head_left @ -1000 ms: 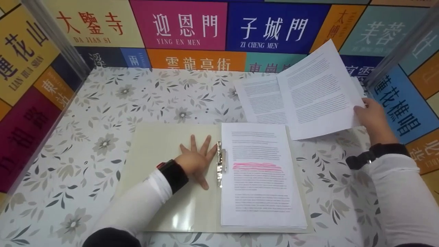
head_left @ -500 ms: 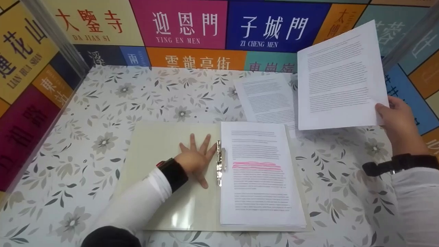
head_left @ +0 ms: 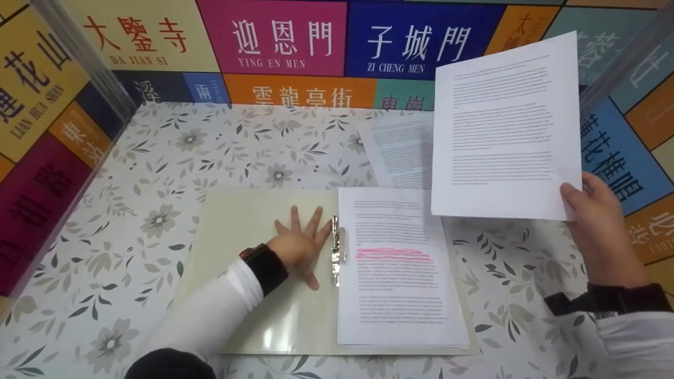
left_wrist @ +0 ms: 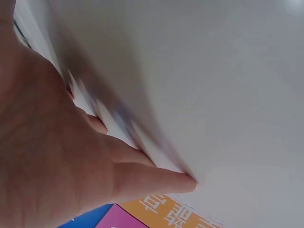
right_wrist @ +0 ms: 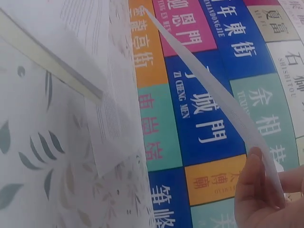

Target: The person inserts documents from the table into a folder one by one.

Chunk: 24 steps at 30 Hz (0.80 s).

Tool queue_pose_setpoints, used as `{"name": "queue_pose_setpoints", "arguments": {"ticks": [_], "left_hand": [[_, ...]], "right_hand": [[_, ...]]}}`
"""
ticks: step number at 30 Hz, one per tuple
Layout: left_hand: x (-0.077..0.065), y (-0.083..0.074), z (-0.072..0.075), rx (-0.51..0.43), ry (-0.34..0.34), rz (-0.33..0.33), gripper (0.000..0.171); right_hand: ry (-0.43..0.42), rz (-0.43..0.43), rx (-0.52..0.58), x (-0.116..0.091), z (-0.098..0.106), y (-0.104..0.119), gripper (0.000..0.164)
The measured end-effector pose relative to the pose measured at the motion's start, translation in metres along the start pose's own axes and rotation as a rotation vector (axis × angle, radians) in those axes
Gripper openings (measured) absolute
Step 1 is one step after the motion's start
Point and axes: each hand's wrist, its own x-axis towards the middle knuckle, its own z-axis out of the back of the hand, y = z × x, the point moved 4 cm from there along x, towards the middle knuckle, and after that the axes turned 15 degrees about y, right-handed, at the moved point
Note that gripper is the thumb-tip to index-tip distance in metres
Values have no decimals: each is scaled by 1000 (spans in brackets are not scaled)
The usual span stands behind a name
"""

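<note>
My left hand (head_left: pixel 297 248) lies with fingers spread on the bare inside cover of an open cream file folder (head_left: pixel 247 316), beside its metal clip (head_left: pixel 336 250). On the folder's right side sits a stack of printed pages (head_left: pixel 403 310), the top one marked with pink highlighter lines. My right hand (head_left: pixel 603 226) pinches a printed sheet of paper (head_left: pixel 505 131) by its lower right corner, thumb in front. The sheet is raised, tilted toward me, and overlaps the folder's upper right corner in the head view. In the right wrist view the sheet (right_wrist: pixel 213 85) shows edge-on between thumb and fingers.
Another printed sheet (head_left: pixel 397 152) lies on the table behind the folder, partly hidden by the raised one. A floral cloth (head_left: pixel 174 158) covers the table. Colourful panels with Chinese lettering (head_left: pixel 279 39) stand along the back and both sides.
My right hand has lifted the sheet away from the one lying behind the folder, swung it right and upright, then brought it slightly left and lower. My left hand has stayed put.
</note>
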Motion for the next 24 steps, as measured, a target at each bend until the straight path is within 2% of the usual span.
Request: {"name": "queue_pose_setpoints", "arguments": {"ticks": [6,9,17,24], "left_hand": [[3,1,-2,3,14,10,138],[7,1,-4,4,30,15,139],[6,1,-2,6,22,25,139],[6,0,-1,15,31,32,140]], "right_hand": [[70,138,146,-18,-27,-14,65],[90,173,164,-26,-41,-23,63],[157,133,120,-41,-71,-48,65],[155,-31,25,-50,-85,-78,67]]}}
